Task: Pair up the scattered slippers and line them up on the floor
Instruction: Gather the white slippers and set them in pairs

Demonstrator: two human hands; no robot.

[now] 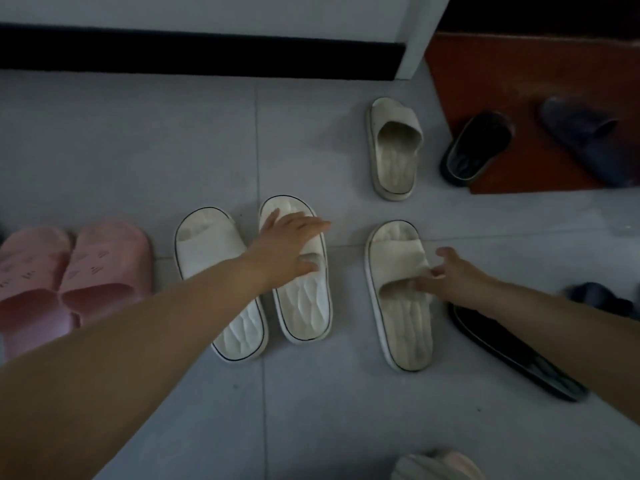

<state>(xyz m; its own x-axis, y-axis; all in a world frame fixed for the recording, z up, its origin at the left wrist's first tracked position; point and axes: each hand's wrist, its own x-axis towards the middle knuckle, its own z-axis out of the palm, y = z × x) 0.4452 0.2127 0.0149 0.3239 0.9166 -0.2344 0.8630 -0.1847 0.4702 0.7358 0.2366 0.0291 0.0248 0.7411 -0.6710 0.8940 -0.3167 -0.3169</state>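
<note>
Far to the left of the left hand (pixel 289 245), two pink slippers (pixel 74 275) lay side by side on the grey tiled floor (pixel 138 150), touching, toes pointing away from the person. Just left of that hand sat the first white slipper (pixel 211 251), thick-soled, with a thin dark line round the rim and a rippled footbed. The second white slipper (pixel 304 306), of the same make, lay close beside it and set a little farther forward. The left hand rested flat on its strap, released, fingers (pixel 311 225) straight and spread, gripping nothing.

Between the two hands was bare tile. The near cream slipper (pixel 403 327), duller and dirtier than the white ones, with the same dark rim line, lay under the right hand (pixel 457 277). That hand's fingers (pixel 424 284) curled at the strap's rear edge with the thumb (pixel 446 253) lifted above; whether it actually held the strap could not be told.

Well beyond the right hand, the far cream slipper (pixel 394 150) lay alone, toe away. Beneath the right forearm a black slipper (pixel 502 348) slanted across the tile. Beyond and to the right, on a red-brown floor section (pixel 502 74), lay a second black slipper (pixel 474 150) and a dark blue slipper (pixel 588 140), apart.
</note>
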